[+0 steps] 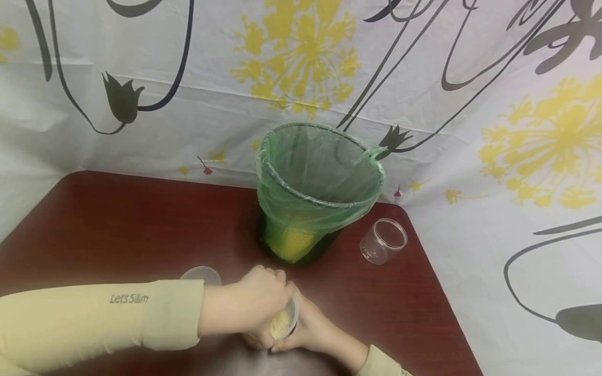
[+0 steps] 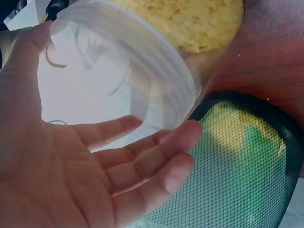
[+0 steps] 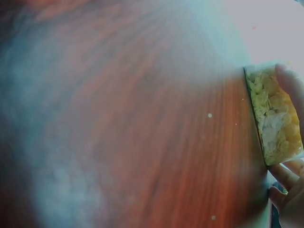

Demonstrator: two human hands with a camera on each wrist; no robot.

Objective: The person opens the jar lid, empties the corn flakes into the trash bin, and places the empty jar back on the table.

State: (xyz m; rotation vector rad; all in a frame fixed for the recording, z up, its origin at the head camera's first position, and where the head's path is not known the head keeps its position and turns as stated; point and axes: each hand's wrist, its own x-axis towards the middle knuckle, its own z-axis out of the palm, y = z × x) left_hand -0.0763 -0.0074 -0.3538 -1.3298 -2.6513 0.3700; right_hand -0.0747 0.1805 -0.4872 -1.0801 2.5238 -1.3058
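A clear plastic jar (image 1: 280, 325) filled with small yellow pieces (image 2: 190, 21) is between both hands at the near side of the table. The right hand (image 1: 308, 325) wraps round the jar's side, with thumb and fingers on opposite sides of it in the right wrist view. From above, the left hand (image 1: 261, 297) grips the jar's translucent round lid (image 2: 159, 57). In the left wrist view its thumb lies at one edge of the lid and its fingertips (image 2: 187, 135) at the other. The head view shows the jar partly covered by the left hand.
A mesh bin (image 1: 293, 245) lined with a green bag (image 1: 320, 219) stands behind the hands. Right of it is an empty clear jar (image 1: 383, 241). Another translucent round piece (image 1: 202, 273) lies behind the left forearm. A patterned curtain (image 1: 188, 141) borders the dark red table (image 1: 141, 224).
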